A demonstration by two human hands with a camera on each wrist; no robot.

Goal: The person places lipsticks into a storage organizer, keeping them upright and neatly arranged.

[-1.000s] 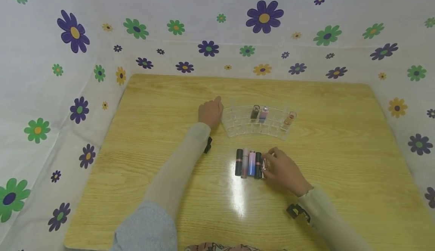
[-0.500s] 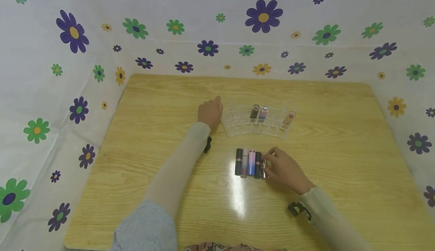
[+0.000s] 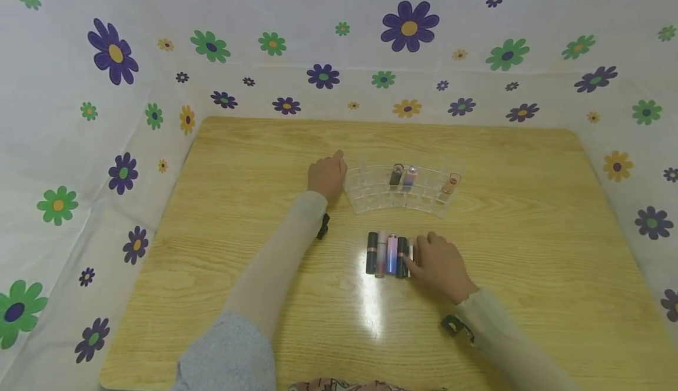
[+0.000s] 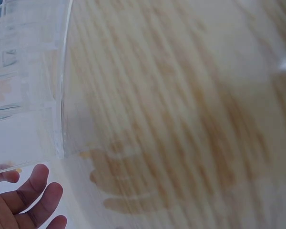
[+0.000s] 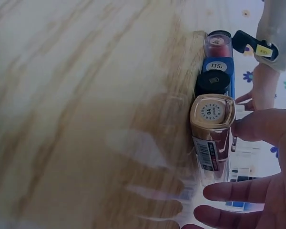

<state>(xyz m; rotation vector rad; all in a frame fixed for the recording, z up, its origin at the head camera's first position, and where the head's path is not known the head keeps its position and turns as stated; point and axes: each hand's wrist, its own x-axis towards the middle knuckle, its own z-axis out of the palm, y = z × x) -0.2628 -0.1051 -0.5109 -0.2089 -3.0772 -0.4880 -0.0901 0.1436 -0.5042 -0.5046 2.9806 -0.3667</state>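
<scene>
Right-hand fingers [image 5: 238, 191] are standing half-open around the near rightmost lipstick [image 5: 213, 125], not visibly gripping, likely starting a pick-up that needs pinching.

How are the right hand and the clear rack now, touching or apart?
Apart. The head view shows it plainly: between the right hand and the near edge of the rack, a strip of table is visible.
</scene>
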